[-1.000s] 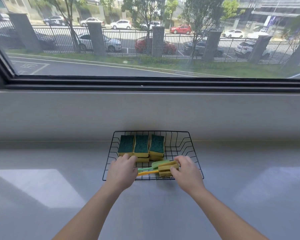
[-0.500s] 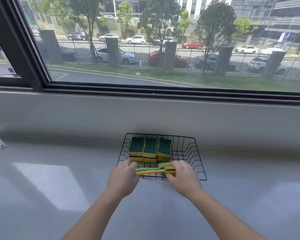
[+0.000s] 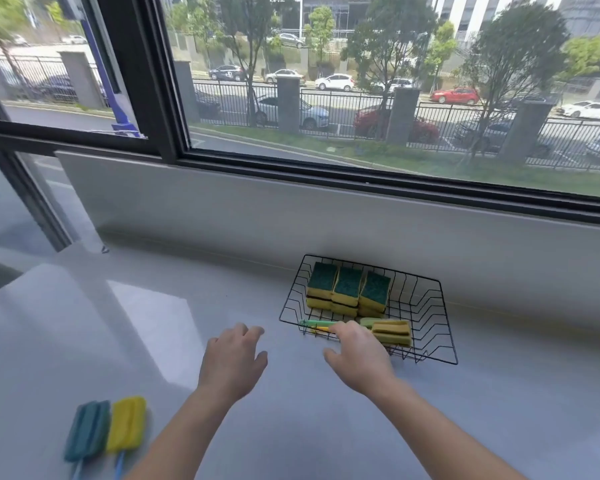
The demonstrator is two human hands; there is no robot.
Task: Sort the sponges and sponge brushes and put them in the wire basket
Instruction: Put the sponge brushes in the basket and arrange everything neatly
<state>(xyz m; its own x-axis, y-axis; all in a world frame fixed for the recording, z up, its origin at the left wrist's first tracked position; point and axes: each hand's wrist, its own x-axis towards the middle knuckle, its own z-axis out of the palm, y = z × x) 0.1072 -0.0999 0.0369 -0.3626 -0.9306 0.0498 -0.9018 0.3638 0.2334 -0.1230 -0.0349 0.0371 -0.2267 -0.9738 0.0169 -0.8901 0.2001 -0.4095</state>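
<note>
Pale grey bench (image 3: pixel 465 427) under a wide window — sorting partly done.

Lower left: two sponge brushes (image 3: pixel 106 429), teal and yellow, side by side, long axes running near to far, handles toward the body. Left hand (image 3: pixel 234 358) nearer them, fingers spread, holding nothing. Right hand (image 3: pixel 359 355) loosely open at the wire basket (image 3: pixel 430 327) rim, apparently resting on brush handles there — stacked sponges (image 3: pixel 349 289) behind.

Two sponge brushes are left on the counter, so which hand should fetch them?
Left. The open left hand is nearer the teal and yellow sponge brushes at lower left; the right hand sits at the black wire basket.
</note>
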